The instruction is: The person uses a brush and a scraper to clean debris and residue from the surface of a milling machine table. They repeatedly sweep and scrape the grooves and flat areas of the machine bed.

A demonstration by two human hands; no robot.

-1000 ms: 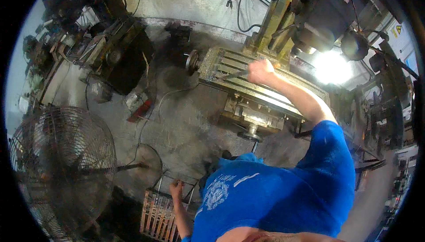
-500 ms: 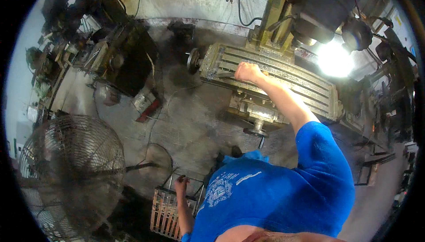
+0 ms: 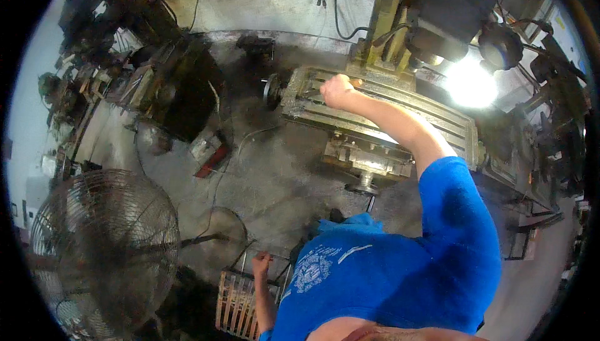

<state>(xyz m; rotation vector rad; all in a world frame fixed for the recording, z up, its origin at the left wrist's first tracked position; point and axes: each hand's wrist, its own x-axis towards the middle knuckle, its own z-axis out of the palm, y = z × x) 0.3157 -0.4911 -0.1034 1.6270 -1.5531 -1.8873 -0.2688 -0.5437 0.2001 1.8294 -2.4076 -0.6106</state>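
Note:
My right hand [image 3: 337,91] reaches out at arm's length and rests with curled fingers on the slotted table of a milling machine [image 3: 400,113], near the table's left end. Whether it holds anything is hidden by the hand itself. A round handwheel [image 3: 273,91] sits on the table's end, just left of that hand. My left hand [image 3: 260,264] hangs low beside my blue shirt, closed into a loose fist just above a wooden slatted crate [image 3: 236,303] on the floor. Nothing is visible in its grip.
The machine's dark head [image 3: 447,13] and a bright work lamp [image 3: 470,85] stand over the table. A big pedestal fan [image 3: 103,250] stands at the lower left. Cluttered benches and machinery [image 3: 169,85] line the far left. Cables trail over the grey concrete floor [image 3: 275,172].
My right hand has slid left along the machine table toward its handwheel end. The left hand has stayed by the crate.

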